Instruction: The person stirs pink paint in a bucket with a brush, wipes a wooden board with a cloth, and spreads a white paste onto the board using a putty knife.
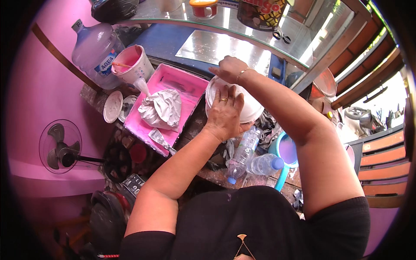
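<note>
A round white lid (250, 106), on what looks like a tub, is under both my hands. My left hand (225, 112), with a ring on one finger, lies on the lid, its fingers spread flat and its thumb out at the near edge. Over the far rim bends my right hand (232, 69), its fingers curled at the lid's edge and partly hidden. Just left stands a pink tray (190, 104) holding a crumpled whitish bag (161, 109) and a smeared scraper (161, 139).
Plastic bottles (263, 165) lie near me beside a turquoise dipper (287, 149). A white pail (138, 69) and a large water jug (96, 52) stand at the left. A glass shelf (221, 24) with scissors (281, 37) spans the back. A fan (60, 147) is far left.
</note>
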Action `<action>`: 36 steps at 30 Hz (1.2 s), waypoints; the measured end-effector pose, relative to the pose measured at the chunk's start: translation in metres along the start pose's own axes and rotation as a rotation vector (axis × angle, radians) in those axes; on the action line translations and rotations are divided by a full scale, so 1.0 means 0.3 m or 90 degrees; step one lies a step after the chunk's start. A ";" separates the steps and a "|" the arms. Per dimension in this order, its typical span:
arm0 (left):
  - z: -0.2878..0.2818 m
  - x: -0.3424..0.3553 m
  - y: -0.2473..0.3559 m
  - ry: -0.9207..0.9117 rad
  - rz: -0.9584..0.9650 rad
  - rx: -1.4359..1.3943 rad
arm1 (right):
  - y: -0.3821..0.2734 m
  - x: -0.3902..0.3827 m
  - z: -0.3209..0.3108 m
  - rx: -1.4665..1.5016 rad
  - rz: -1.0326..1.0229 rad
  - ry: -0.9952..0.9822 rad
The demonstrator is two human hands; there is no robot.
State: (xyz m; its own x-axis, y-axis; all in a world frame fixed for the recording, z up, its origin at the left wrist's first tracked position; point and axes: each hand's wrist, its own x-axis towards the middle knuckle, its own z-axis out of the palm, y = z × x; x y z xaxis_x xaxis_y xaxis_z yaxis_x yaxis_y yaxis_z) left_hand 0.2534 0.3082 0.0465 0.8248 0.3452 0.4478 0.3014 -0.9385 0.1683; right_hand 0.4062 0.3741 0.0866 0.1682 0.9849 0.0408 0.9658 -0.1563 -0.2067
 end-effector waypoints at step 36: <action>-0.010 0.002 0.022 -0.082 -0.046 0.025 | 0.165 -0.215 0.020 0.201 0.206 -0.033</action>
State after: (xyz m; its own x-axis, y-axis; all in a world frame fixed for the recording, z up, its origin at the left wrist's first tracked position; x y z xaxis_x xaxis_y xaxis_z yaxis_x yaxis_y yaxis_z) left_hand 0.2544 0.3024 0.0505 0.8544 0.4102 0.3190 0.3778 -0.9118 0.1606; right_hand 0.4419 0.3033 0.0678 0.4340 0.8925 -0.1227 0.7559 -0.4349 -0.4893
